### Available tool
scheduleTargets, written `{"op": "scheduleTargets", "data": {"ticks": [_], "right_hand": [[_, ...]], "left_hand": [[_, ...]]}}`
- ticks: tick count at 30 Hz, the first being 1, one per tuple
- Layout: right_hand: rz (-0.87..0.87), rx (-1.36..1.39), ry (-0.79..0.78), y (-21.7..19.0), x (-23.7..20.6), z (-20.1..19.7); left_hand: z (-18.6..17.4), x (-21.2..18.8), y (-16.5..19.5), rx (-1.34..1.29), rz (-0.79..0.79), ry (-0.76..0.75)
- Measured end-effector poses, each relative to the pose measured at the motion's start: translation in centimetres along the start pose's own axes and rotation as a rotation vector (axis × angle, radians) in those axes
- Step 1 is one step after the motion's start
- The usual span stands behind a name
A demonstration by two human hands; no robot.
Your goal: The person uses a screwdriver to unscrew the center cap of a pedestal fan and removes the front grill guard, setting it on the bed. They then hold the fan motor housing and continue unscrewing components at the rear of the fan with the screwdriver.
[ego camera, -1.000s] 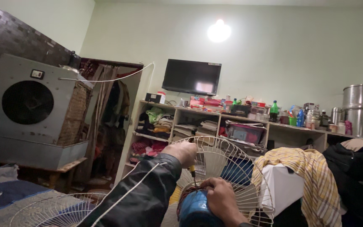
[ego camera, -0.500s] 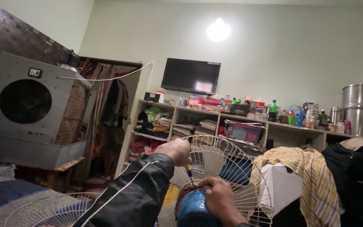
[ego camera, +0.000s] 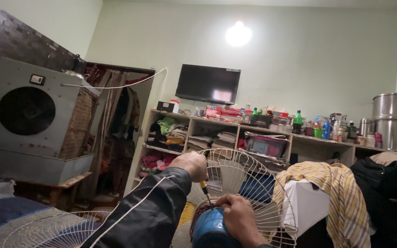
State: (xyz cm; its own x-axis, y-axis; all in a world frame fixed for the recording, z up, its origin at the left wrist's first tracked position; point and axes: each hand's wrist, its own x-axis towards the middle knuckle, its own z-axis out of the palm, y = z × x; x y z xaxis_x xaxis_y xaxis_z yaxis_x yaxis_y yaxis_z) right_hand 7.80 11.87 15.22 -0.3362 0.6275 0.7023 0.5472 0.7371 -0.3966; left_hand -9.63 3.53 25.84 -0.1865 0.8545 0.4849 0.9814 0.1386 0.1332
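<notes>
My left hand (ego camera: 190,166), in a dark sleeve with white piping, is closed on the handle of a screwdriver (ego camera: 205,190) whose shaft points down into the back of a fan. My right hand (ego camera: 237,216) rests on top of the fan's blue motor housing (ego camera: 207,232) and steadies it. Behind both hands stands the fan's white wire guard (ego camera: 249,183), upright and facing away from me. The screwdriver tip is hidden between the motor and my right hand.
A second wire guard (ego camera: 47,227) lies flat on the bed at lower left. A grey air cooler (ego camera: 26,119) stands on a wooden stand at left. A yellow striped cloth (ego camera: 334,193) drapes over a white box at right. Cluttered shelves (ego camera: 253,138) and a television (ego camera: 207,85) line the far wall.
The view has shifted slightly. My left hand with the screwdriver has dropped a little toward the motor. My right hand stays on the blue housing.
</notes>
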Motion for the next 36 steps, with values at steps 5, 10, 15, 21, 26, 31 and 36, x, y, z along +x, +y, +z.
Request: {"op": "scheduleTargets", "data": {"ticks": [5, 10, 15, 21, 26, 31, 36], "right_hand": [[-0.016, -0.005, 0.007, 0.2, 0.1, 0.2], [-0.01, 0.003, 0.014, 0.4, 0.1, 0.4], [-0.028, -0.01, 0.014, 0.6, 0.2, 0.4], [-0.041, 0.012, 0.018, 1.0, 0.4, 0.6], [-0.076, -0.001, 0.052, 1.4, 0.7, 1.0], [-0.061, 0.015, 0.031, 1.6, 0.7, 0.9], [-0.068, 0.01, 0.037, 1.5, 0.5, 0.6]], "left_hand": [[0.3, 0.2, -0.1, 0.021, 0.031, 0.034], [0.9, 0.1, -0.1, -0.016, 0.135, 0.1], [0.8, 0.2, 0.7, 0.037, 0.185, 0.076], [0.7, -0.5, 0.6, 0.1, 0.209, 0.081], [1.6, -0.3, -0.3, 0.12, 0.289, 0.15], [2.6, 0.4, 0.0, 0.052, 0.339, 0.167], [2.1, -0.4, 0.3, 0.001, 0.312, 0.075]]}}
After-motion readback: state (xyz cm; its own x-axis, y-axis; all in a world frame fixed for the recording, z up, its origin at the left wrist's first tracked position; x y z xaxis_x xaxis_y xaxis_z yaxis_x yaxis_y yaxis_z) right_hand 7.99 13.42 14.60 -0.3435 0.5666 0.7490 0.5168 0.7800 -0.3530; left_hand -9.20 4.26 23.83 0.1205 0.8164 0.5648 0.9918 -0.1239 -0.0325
